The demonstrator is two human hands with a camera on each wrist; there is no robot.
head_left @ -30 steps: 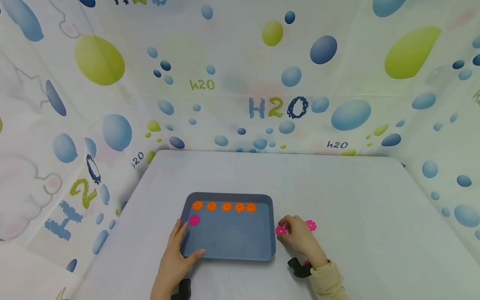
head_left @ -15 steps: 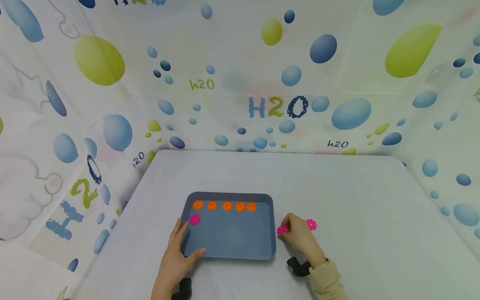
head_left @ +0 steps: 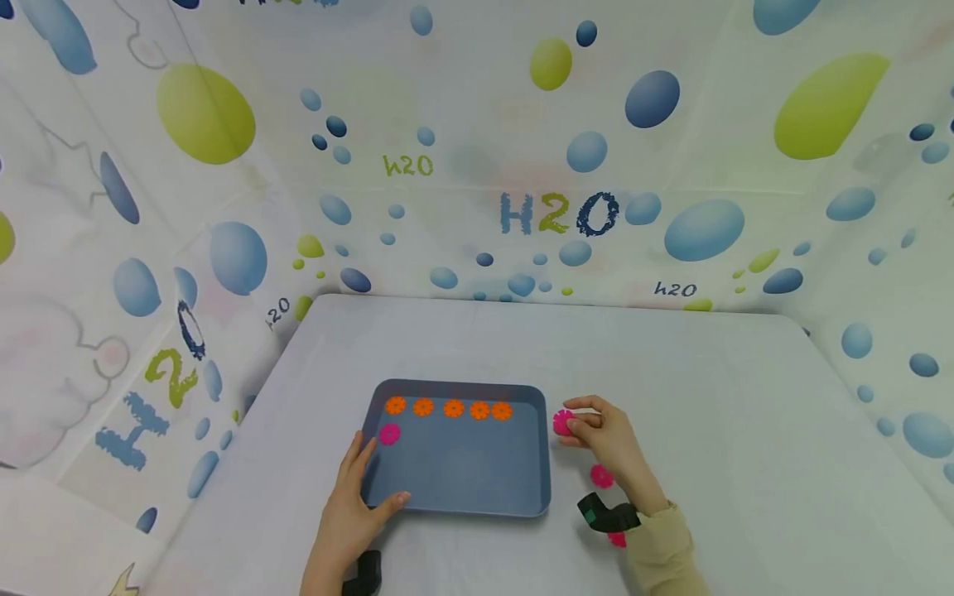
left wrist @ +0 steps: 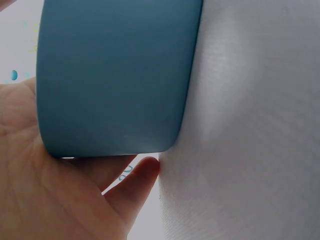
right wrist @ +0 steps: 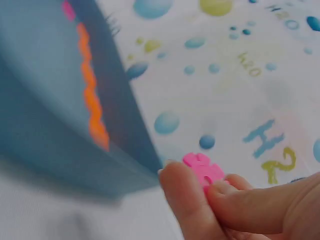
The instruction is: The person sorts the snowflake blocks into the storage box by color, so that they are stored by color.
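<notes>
My right hand pinches a pink flower-shaped disc between thumb and fingertips, just right of the tray. The right wrist view shows the same notched pink disc up close. A shallow blue-grey tray lies on the table. Across its far side runs a row of several orange flower-shaped discs, with one pink disc below the row's left end. My left hand rests against the tray's near left corner, fingers extended along the left rim and thumb at the front rim.
Two more pink discs lie on the white table: one below my right hand, another partly covered by the black wrist camera. A patterned cloth wall stands behind the table's far edge.
My right hand has raised the pink disc and moved it away from me, uncovering a disc beneath. Another disc, earlier seen right of that hand, is hidden now. My left hand stays put.
</notes>
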